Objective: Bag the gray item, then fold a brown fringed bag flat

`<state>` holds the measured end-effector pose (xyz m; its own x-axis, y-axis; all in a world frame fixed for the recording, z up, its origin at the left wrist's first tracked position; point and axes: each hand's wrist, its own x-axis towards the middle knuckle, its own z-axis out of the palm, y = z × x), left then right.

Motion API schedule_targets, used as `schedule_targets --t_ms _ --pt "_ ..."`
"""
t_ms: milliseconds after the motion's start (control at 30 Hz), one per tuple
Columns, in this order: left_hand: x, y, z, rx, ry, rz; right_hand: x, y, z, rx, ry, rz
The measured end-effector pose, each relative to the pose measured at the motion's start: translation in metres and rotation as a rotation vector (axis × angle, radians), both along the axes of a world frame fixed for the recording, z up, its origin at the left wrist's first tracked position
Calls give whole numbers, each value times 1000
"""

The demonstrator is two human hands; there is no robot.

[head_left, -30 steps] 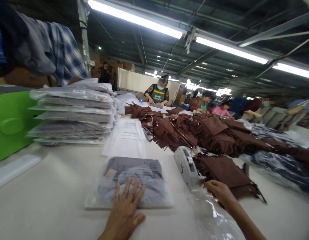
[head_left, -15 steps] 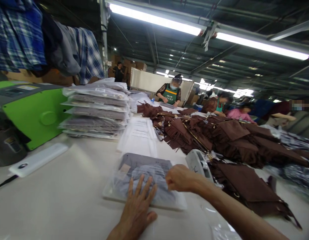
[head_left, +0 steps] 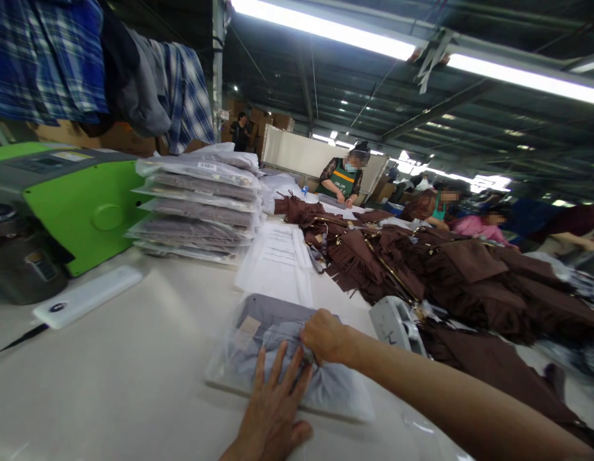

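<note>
A clear plastic bag [head_left: 338,394] with a flat grey item [head_left: 278,308] inside lies on the table in front of me. A small beige tag [head_left: 249,326] shows through its upper left part. My left hand [head_left: 278,403] rests on the lower middle of the bag, fingers spread and holding nothing. Just above and to the right, my right hand [head_left: 323,336] is closed on the plastic, which creases away from its fingers. The fingertips of that hand are mostly hidden.
Bagged grey items [head_left: 201,211] are stacked behind, beside a green machine [head_left: 95,211]. A white handheld device [head_left: 88,298] and a dark jar [head_left: 23,256] stand left. Right are a grey tape dispenser [head_left: 395,326] and heaped brown fringed bags [head_left: 436,262]. Co-workers sit or stand beyond.
My right hand has moved left across the bag, close to my left fingers. The plastic has bunched into creases beneath it. My left hand stays spread on the bag; the view has shifted slightly.
</note>
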<state>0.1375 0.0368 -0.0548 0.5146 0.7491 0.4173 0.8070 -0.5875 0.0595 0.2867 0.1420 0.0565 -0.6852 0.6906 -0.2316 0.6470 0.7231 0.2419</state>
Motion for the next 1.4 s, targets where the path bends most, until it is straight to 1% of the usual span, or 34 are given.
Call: schedule_targets --t_ms 100,167,233,267,333,400,467,533,600,633,667,733,833,933,1067,1167,1233,1300,1400 --pt "-1 0 0 0 0 -6 3 8 4 -12 -56 94" --pt "-1 0 0 -1 5 -10 10 18 11 -22 -35 145" --pt "-1 0 1 4 10 -9 22 30 20 -7 26 146" --pt "-1 0 1 9 12 -8 30 36 25 22 74 114" --pt "-1 0 2 22 15 0 52 43 37 121 203 -17" --pt "0 1 2 36 17 5 84 41 48 243 356 -212" --pt "1 1 1 60 13 1 125 27 56 341 505 -426" --pt "1 3 1 103 -6 -7 171 2 59 389 636 -637" --pt "-2 6 0 149 -43 4 213 -30 55 369 750 -840" --pt "-4 8 0 177 -71 7 230 -46 51 331 801 -931" --pt "-7 12 -1 208 -111 10 243 -61 46 277 854 -1013" --pt "-14 19 -3 270 -222 4 258 -83 32 133 971 -1141" --pt "-28 30 -5 313 -336 11 259 -96 14 -80 1176 -1235" --pt "-43 33 -3 325 -256 33 252 -93 6 -189 1361 -1280" --pt "-67 29 6 378 -78 56 251 -90 8 -212 1536 -1331" --pt "-83 24 10 397 -47 149 252 -99 13 -187 1677 -1317" --pt "-91 22 9 378 -56 218 252 -111 14 -183 1789 -1290" --pt "-97 22 3 345 -75 254 248 -127 7 -209 1890 -1293" --pt "-105 26 -9 247 -120 267 241 -147 -14 -276 1965 -1396"
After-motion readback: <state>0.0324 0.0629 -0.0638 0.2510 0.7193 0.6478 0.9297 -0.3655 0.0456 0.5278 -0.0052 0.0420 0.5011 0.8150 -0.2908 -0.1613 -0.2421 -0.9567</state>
